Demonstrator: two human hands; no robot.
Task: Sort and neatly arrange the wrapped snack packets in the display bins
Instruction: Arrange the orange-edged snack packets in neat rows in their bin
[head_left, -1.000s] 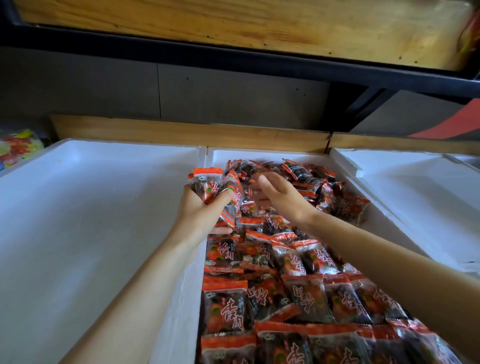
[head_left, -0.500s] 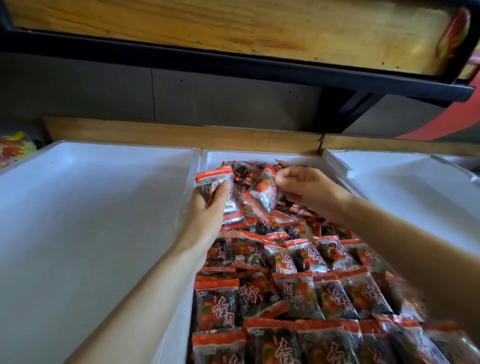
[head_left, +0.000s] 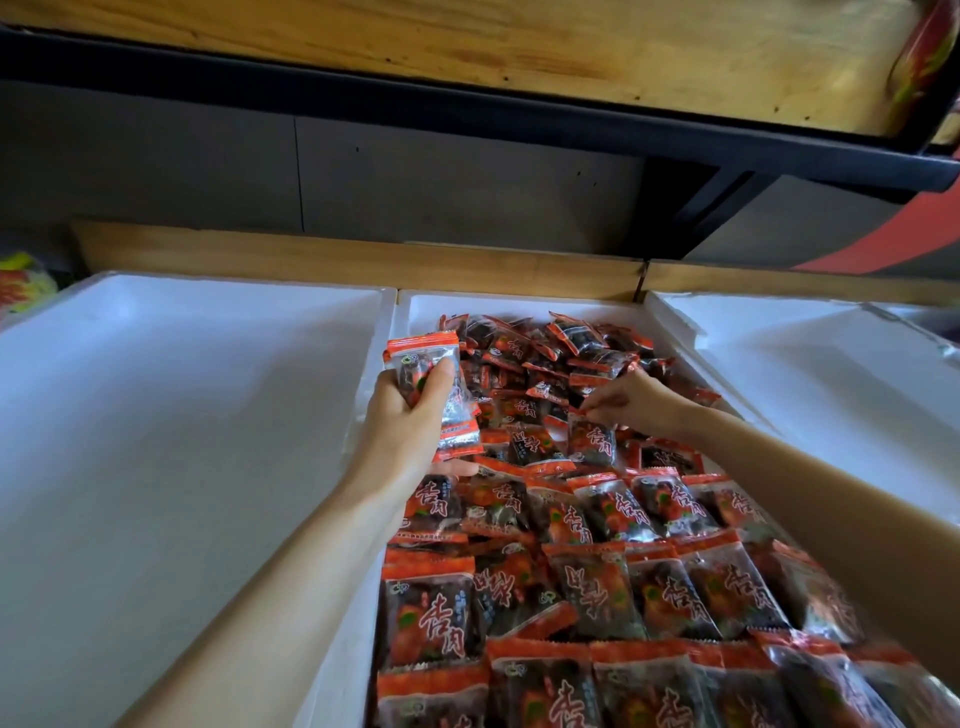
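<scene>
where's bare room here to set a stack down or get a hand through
The left bin is bare wall to wall; so is what shows of the right bin. The middle bin is crowded: packets cover it, rows near, a loose heap behind, leaving only a thin strip by its back wall.

Above you runs a pale, knotty wooden shelf board (head_left: 467, 47), edged underneath by a long black metal rail (head_left: 467, 111). A black diagonal bracket (head_left: 711, 202) drops from that rail on your right. Behind it you face a dull grey back panel (head_left: 156, 171) with one vertical seam. Lower down, a light wooden plank ledge (head_left: 337, 260) crosses the view. A curved red band (head_left: 883, 244) shows far right, a blurred yellow-and-red bundle (head_left: 21, 280) far left
</scene>
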